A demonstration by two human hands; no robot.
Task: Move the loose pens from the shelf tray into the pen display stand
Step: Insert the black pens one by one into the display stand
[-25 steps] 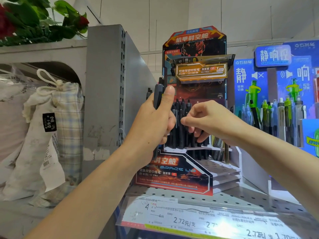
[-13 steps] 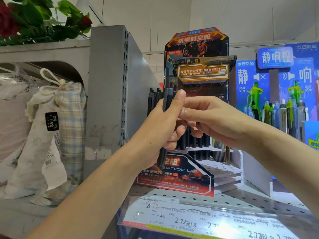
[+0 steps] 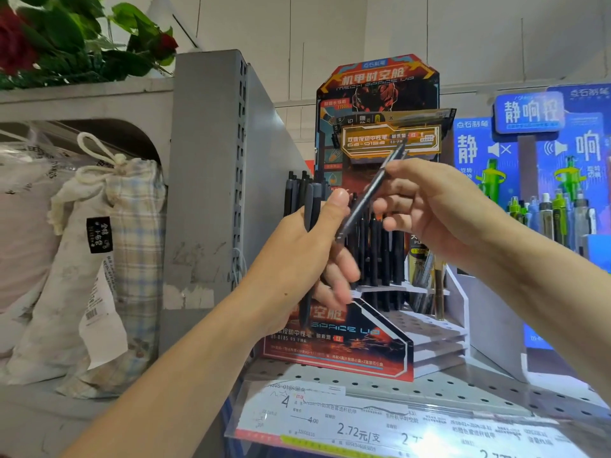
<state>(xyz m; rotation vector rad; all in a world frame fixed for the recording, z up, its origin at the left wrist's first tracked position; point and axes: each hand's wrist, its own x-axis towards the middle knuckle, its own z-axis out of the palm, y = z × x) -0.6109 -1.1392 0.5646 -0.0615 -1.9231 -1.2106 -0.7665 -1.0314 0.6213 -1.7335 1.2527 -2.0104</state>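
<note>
Left hand [image 3: 297, 256] clasps a bunch of dark pens [image 3: 305, 206] upright, thumb pressed across their barrels, just in front of the red-and-black pen display stand [image 3: 380, 104] on the perforated shelf [image 3: 429, 388]. Right hand [image 3: 439, 209] pinches a single dark pen [image 3: 370, 193] at a slant, its upper end toward the stand's orange label and its lower end near the left fingers [image 3: 344, 269]. Further dark pens [image 3: 383, 256] stand in the stand's far tier; left of the grey upright [image 3: 205, 180] leans a checked cloth bag [image 3: 132, 246].

Right hand [image 3: 439, 216] now pinches 1 dark pen [image 3: 370, 193], pulled free of bundle [image 3: 305, 200] in left hand [image 3: 297, 259]; 0.5 s ago fingers met at bundle. Pen tilted, top toward far right, hands slightly apart.
</note>
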